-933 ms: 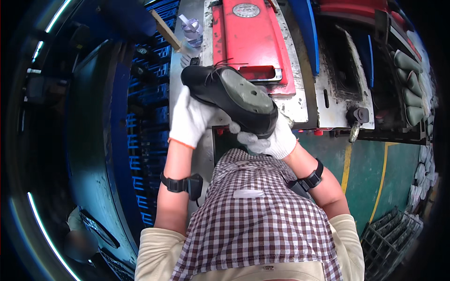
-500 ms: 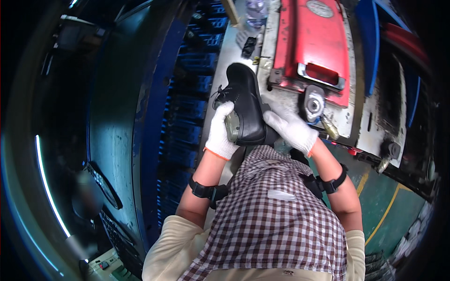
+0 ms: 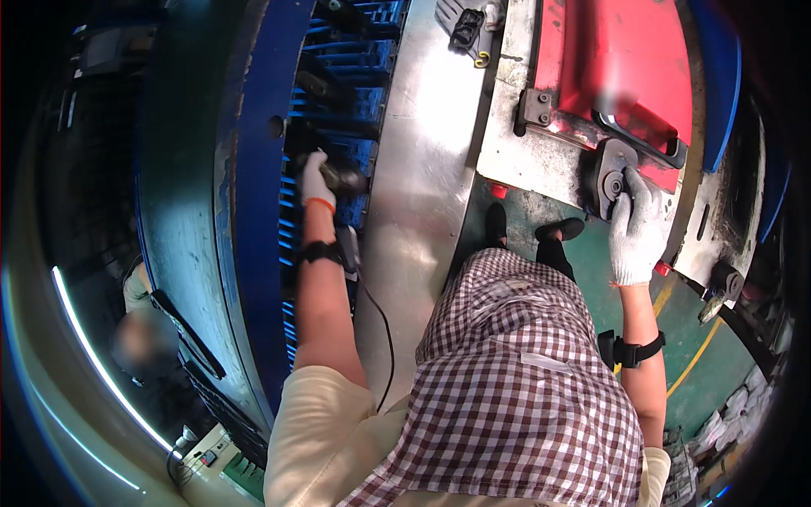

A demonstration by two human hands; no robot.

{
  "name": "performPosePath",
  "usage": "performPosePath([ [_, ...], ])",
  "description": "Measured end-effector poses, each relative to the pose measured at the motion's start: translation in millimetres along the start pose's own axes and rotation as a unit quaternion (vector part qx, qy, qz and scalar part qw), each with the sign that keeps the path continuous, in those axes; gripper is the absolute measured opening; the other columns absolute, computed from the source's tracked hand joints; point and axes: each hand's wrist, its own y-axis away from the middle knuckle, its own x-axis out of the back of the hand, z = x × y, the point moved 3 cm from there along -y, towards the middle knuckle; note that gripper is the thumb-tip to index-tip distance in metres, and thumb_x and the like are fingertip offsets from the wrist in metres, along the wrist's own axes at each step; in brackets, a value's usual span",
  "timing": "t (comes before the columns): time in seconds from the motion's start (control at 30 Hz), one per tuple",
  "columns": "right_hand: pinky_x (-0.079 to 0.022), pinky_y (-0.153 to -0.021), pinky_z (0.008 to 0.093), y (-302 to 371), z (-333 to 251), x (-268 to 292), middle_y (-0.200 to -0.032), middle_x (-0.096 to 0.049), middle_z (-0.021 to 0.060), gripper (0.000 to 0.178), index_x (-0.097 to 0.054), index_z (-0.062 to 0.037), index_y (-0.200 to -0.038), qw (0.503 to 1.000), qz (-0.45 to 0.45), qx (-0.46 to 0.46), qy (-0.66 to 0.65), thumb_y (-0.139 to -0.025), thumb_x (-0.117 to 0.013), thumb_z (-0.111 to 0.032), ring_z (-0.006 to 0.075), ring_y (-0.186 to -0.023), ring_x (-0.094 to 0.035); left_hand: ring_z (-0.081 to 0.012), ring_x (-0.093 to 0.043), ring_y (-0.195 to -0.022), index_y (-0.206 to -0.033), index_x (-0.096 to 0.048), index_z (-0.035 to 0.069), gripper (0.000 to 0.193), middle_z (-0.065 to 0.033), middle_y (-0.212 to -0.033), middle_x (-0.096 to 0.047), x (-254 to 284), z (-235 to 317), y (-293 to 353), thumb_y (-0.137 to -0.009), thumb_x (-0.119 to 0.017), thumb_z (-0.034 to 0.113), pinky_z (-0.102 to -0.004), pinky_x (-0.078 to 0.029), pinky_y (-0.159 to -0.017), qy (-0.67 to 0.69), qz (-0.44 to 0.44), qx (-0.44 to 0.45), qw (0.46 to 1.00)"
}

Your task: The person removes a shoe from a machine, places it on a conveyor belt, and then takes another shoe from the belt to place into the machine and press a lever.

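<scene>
My left hand (image 3: pixel 315 179), in a white glove with an orange cuff, reaches out to the left over the blue slatted rack. Its fingers are closed on a black shoe (image 3: pixel 345 177), which is smeared by motion and partly hidden by the rack's shadow. On the right, my gloved right hand (image 3: pixel 639 228) is at the front of the red machine cover (image 3: pixel 629 63). It curls round the near end of a grey metal latch (image 3: pixel 612 169) with a round pivot; the gripped handle part is hidden under the fingers.
A bare metal ledge (image 3: pixel 422 169) runs between rack and machine, with a black cable (image 3: pixel 389 338) along it. Grey gloves and a black object (image 3: pixel 466 32) lie at its far end. More dark shoes (image 3: pixel 325 83) sit in the rack. Another person (image 3: pixel 139 287) is at far left.
The black shoe, held before me in both hands, has moved left to the rack in my left hand. My right hand has let go of it and moved right onto the latch.
</scene>
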Motion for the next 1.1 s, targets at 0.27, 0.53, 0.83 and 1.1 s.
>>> performPosePath([
  [0.27,-0.049,-0.103,0.0413,4.3,-2.2,-9.1,-0.125,-0.067,0.0166,0.038,-0.066,-0.0048,-0.131,1.0,-0.016,0.014,0.02,-0.093,-0.061,-0.003,0.034,-0.116,-0.064,-0.0424,-0.048,-0.141,-0.16,-0.027,-0.002,0.094,-0.0263,-0.157,-0.044,18.5,26.9,-55.6,-0.092,-0.07,0.047,-0.0481,-0.043,-0.113,-0.395,0.182,-0.117,0.893],
  [0.53,-0.05,-0.103,0.0374,9.3,20.2,-14.9,-0.127,-0.067,0.0162,0.037,-0.064,-0.0017,-0.135,1.0,-0.009,0.01,0.0,-0.098,-0.057,-0.004,0.0292,-0.115,-0.065,-0.0433,-0.047,-0.138,-0.152,-0.042,0.0,0.088,-0.0275,-0.144,-0.053,126.8,-55.8,119.7,-0.087,-0.072,0.051,-0.0538,-0.035,-0.117,-0.537,0.481,-0.17,0.672],
  [0.83,-0.05,-0.102,0.034,12.8,53.2,-22.0,-0.127,-0.067,0.0173,0.037,-0.061,0.0019,-0.138,1.0,0.009,-0.007,-0.025,-0.102,-0.053,-0.002,0.0242,-0.116,-0.066,-0.0378,-0.053,-0.136,-0.138,-0.057,0.004,0.07,-0.0159,-0.142,-0.06,311.9,-99.9,92.6,-0.093,-0.06,0.057,-0.0557,-0.037,-0.115,0.022,0.269,0.131,0.954],
  [1.1,-0.051,-0.099,0.0373,15.1,32.0,-20.8,-0.121,-0.068,0.0175,0.035,-0.065,-0.0028,-0.134,1.0,0.019,0.001,0.004,-0.1,-0.057,-0.009,0.0288,-0.112,-0.066,-0.0351,-0.063,-0.123,-0.132,-0.063,0.004,0.049,-0.0144,-0.131,-0.067,332.2,-119.5,89.6,-0.099,-0.059,0.039,-0.0546,-0.047,-0.11,0.206,0.104,0.127,0.965],
])
